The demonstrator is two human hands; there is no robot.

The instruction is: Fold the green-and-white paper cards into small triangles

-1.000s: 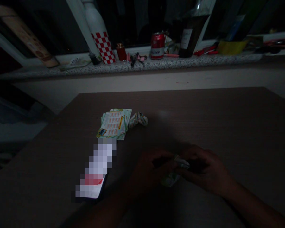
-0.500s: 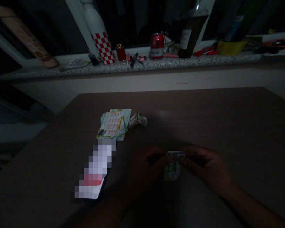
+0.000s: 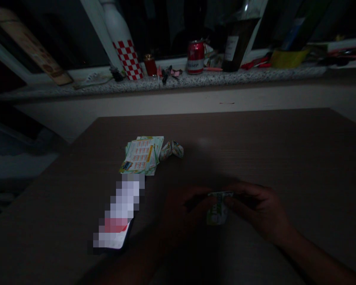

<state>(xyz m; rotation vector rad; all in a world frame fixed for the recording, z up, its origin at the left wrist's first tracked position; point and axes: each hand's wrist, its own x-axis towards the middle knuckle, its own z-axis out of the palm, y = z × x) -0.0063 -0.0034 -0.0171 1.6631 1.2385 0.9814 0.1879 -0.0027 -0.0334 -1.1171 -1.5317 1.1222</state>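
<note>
The scene is very dark. Both my hands meet low over the brown table (image 3: 269, 142) and pinch a small folded green-and-white paper (image 3: 217, 209) between them. My left hand (image 3: 184, 211) grips the paper's left side with closed fingers. My right hand (image 3: 256, 211) pinches its upper right edge. The paper hangs upright between the fingertips, just above the tabletop.
A stack of printed green paper slips (image 3: 141, 155) and a crumpled paper (image 3: 172, 149) lie further back on the table. A phone with a lit screen (image 3: 120, 211) lies to the left. A red can (image 3: 195, 57), a dark bottle (image 3: 235, 39) and a checkered bottle (image 3: 125, 47) stand on the stone sill.
The paper was lying flatter and partly covered by my fingers a second ago; it now stands upright between both hands. The hands have barely shifted since half a second ago.
</note>
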